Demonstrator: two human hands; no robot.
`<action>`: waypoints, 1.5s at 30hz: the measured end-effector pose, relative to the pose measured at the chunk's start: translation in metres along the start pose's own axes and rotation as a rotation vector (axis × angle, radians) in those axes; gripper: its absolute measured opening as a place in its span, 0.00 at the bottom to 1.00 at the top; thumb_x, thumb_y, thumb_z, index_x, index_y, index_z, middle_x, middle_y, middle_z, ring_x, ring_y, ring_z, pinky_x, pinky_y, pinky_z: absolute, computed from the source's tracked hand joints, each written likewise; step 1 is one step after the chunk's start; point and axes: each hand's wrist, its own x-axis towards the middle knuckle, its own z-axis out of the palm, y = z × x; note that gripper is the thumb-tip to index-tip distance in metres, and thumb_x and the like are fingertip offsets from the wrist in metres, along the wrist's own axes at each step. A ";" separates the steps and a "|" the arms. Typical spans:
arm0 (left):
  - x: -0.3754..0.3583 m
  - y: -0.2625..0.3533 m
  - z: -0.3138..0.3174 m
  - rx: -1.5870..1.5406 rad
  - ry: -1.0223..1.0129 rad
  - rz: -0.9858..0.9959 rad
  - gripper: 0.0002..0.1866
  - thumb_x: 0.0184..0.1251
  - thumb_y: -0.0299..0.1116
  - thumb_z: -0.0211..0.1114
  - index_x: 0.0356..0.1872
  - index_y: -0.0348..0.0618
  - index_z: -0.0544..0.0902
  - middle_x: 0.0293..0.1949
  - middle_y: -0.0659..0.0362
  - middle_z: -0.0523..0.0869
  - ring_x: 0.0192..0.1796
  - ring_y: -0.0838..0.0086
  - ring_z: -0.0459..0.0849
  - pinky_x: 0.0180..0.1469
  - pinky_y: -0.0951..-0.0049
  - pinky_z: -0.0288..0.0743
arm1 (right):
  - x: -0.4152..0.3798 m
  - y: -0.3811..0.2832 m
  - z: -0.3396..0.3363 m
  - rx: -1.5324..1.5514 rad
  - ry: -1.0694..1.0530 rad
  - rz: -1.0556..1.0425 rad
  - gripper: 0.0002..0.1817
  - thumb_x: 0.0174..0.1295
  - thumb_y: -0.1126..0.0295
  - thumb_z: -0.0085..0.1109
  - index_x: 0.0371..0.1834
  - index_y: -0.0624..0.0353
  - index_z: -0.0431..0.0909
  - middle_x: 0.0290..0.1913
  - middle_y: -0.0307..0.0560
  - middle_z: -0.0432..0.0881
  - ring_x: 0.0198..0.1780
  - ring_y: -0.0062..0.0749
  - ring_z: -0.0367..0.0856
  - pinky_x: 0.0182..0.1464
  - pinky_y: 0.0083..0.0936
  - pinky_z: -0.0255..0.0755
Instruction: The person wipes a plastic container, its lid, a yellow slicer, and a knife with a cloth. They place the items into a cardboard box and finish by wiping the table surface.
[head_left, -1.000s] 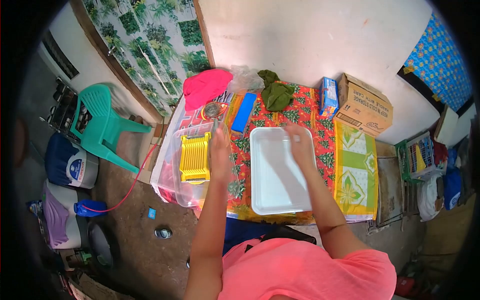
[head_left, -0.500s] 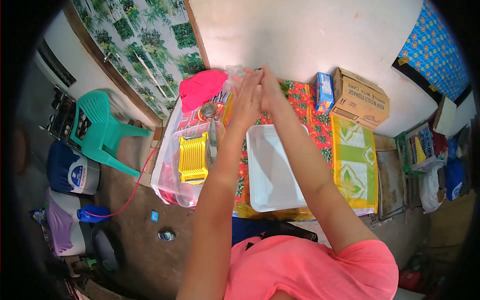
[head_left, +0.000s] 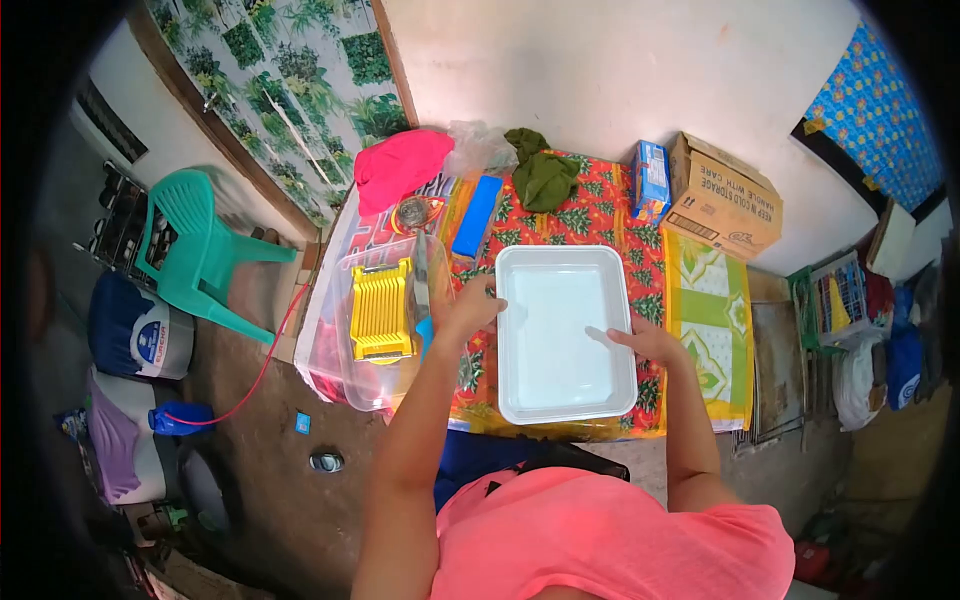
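A white rectangular plastic tray [head_left: 565, 408] lies on the table in front of me, with nothing seen inside. My left hand [head_left: 472, 308] is at its left rim, fingers curled against the edge. At the opposite rim, my right hand [head_left: 652, 342] has its thumb over the edge and its other fingers outside, mostly hidden. Left of the tray, a clear plastic bin [head_left: 368, 392] holds a yellow slotted slicer [head_left: 382, 312] and what looks like a knife [head_left: 421, 265]. A long blue block-like item [head_left: 477, 217] lies behind my left hand.
At the back are a pink cloth [head_left: 402, 168], a dark green cloth [head_left: 545, 178], a blue box [head_left: 651, 180] and a cardboard carton [head_left: 722, 200]. A patterned cloth [head_left: 645, 270] covers the table. A green plastic chair [head_left: 200, 245] stands to the left.
My hands, pressed together above the table's far side before, have parted and come down to opposite rims of the white tray. The green cloth and blue item are now uncovered.
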 end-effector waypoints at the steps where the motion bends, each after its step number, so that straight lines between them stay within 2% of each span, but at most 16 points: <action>1: 0.000 0.000 0.004 -0.065 0.028 0.034 0.25 0.61 0.25 0.64 0.60 0.34 0.70 0.41 0.48 0.85 0.34 0.65 0.87 0.32 0.67 0.85 | -0.001 0.011 0.007 0.163 0.040 -0.142 0.36 0.61 0.53 0.63 0.66 0.64 0.65 0.52 0.54 0.78 0.53 0.36 0.77 0.52 0.39 0.78; 5: -0.017 0.036 0.000 -0.215 0.094 0.211 0.23 0.62 0.23 0.62 0.59 0.35 0.71 0.39 0.51 0.85 0.36 0.69 0.86 0.32 0.71 0.83 | -0.017 0.007 0.000 0.884 -0.019 -0.236 0.36 0.63 0.68 0.61 0.71 0.61 0.55 0.58 0.52 0.74 0.54 0.36 0.77 0.54 0.33 0.75; 10: -0.040 0.064 -0.009 -0.504 -0.252 0.438 0.21 0.68 0.30 0.62 0.61 0.40 0.71 0.43 0.59 0.85 0.43 0.79 0.82 0.44 0.80 0.75 | -0.087 -0.045 -0.047 0.361 0.311 -0.478 0.38 0.51 0.71 0.66 0.67 0.65 0.62 0.57 0.50 0.74 0.54 0.35 0.77 0.54 0.33 0.74; 11: -0.041 0.059 -0.011 -0.335 -0.238 0.502 0.35 0.71 0.58 0.54 0.69 0.45 0.65 0.60 0.53 0.78 0.65 0.67 0.73 0.68 0.56 0.60 | -0.105 -0.058 -0.046 0.226 0.444 -0.599 0.38 0.49 0.71 0.67 0.66 0.65 0.64 0.56 0.51 0.75 0.54 0.37 0.77 0.54 0.33 0.73; 15: -0.037 0.071 -0.002 -0.997 0.183 0.416 0.48 0.64 0.76 0.32 0.73 0.47 0.60 0.74 0.49 0.58 0.75 0.62 0.56 0.74 0.54 0.44 | -0.139 -0.080 -0.019 -0.399 0.927 -1.013 0.37 0.43 0.72 0.67 0.62 0.66 0.68 0.54 0.55 0.76 0.54 0.44 0.76 0.55 0.37 0.71; 17: -0.005 0.040 -0.004 -1.604 -0.747 0.737 0.52 0.59 0.79 0.34 0.76 0.52 0.48 0.77 0.54 0.49 0.77 0.63 0.49 0.74 0.46 0.34 | -0.145 -0.077 0.001 -0.788 1.096 -1.116 0.38 0.39 0.71 0.69 0.61 0.63 0.70 0.54 0.58 0.76 0.54 0.50 0.75 0.55 0.41 0.70; 19: -0.024 0.060 -0.004 -1.307 -0.269 0.458 0.55 0.55 0.82 0.35 0.78 0.58 0.42 0.78 0.57 0.45 0.78 0.62 0.49 0.76 0.49 0.35 | -0.141 -0.058 0.011 -1.052 0.829 -1.157 0.38 0.35 0.69 0.71 0.59 0.55 0.73 0.54 0.56 0.76 0.52 0.48 0.75 0.53 0.43 0.69; 20: 0.002 0.033 -0.007 -1.386 -0.395 0.489 0.55 0.53 0.83 0.36 0.78 0.61 0.42 0.78 0.57 0.44 0.77 0.61 0.49 0.76 0.58 0.39 | -0.139 -0.059 0.015 -1.222 0.652 -1.202 0.38 0.34 0.70 0.71 0.58 0.53 0.74 0.54 0.56 0.76 0.51 0.48 0.75 0.52 0.44 0.69; 23: -0.017 0.047 -0.002 -1.462 -0.289 0.407 0.53 0.55 0.82 0.38 0.77 0.61 0.45 0.78 0.57 0.46 0.78 0.62 0.44 0.75 0.48 0.35 | -0.145 -0.048 0.013 -0.966 0.692 -1.056 0.36 0.35 0.69 0.71 0.57 0.51 0.75 0.55 0.53 0.76 0.51 0.47 0.75 0.52 0.44 0.68; 27: -0.024 0.041 -0.002 -1.401 -0.148 0.332 0.51 0.57 0.79 0.40 0.77 0.60 0.48 0.78 0.57 0.48 0.78 0.62 0.45 0.72 0.37 0.33 | -0.136 -0.048 0.025 -0.657 1.204 -1.184 0.36 0.35 0.68 0.72 0.56 0.49 0.75 0.56 0.43 0.76 0.51 0.43 0.75 0.53 0.45 0.68; 30: -0.019 0.039 -0.005 -1.490 -0.203 0.349 0.51 0.58 0.79 0.39 0.77 0.59 0.46 0.78 0.57 0.49 0.76 0.59 0.52 0.71 0.37 0.39 | -0.141 -0.062 0.024 -1.133 0.672 -1.143 0.37 0.34 0.66 0.74 0.56 0.50 0.74 0.56 0.46 0.76 0.51 0.44 0.75 0.53 0.44 0.68; 32: -0.015 0.039 -0.006 -1.562 -0.276 0.361 0.52 0.59 0.79 0.37 0.77 0.57 0.44 0.78 0.57 0.49 0.74 0.58 0.58 0.70 0.39 0.46 | -0.139 -0.064 0.030 -0.937 0.574 -1.047 0.38 0.36 0.65 0.75 0.57 0.52 0.73 0.54 0.47 0.77 0.51 0.46 0.75 0.54 0.42 0.68; 35: -0.020 0.037 -0.003 -1.425 -0.254 0.427 0.49 0.60 0.76 0.44 0.75 0.55 0.50 0.65 0.48 0.69 0.68 0.57 0.68 0.71 0.49 0.56 | -0.131 -0.059 0.022 -0.535 0.655 -0.940 0.37 0.40 0.73 0.69 0.60 0.59 0.69 0.55 0.49 0.75 0.52 0.47 0.76 0.58 0.40 0.68; 38: -0.022 0.023 -0.003 -1.049 -0.085 0.236 0.48 0.63 0.74 0.42 0.77 0.54 0.48 0.70 0.53 0.65 0.69 0.63 0.66 0.74 0.60 0.47 | -0.113 -0.050 0.018 0.167 0.684 -0.819 0.38 0.43 0.76 0.63 0.63 0.62 0.63 0.56 0.52 0.73 0.54 0.44 0.76 0.61 0.41 0.68; 43: -0.036 -0.027 0.030 -0.440 -0.211 0.534 0.46 0.67 0.69 0.45 0.75 0.43 0.55 0.71 0.56 0.65 0.73 0.66 0.61 0.74 0.66 0.49 | -0.077 -0.043 0.006 0.932 0.238 -0.368 0.33 0.51 0.72 0.54 0.64 0.69 0.61 0.57 0.60 0.72 0.56 0.40 0.77 0.47 0.36 0.80; 45: -0.027 -0.104 0.032 -0.693 -0.287 0.401 0.46 0.67 0.60 0.59 0.74 0.37 0.53 0.67 0.54 0.69 0.68 0.63 0.67 0.69 0.64 0.59 | -0.046 -0.032 0.011 0.972 0.093 -0.251 0.31 0.57 0.68 0.55 0.64 0.69 0.63 0.58 0.59 0.72 0.58 0.39 0.76 0.52 0.36 0.78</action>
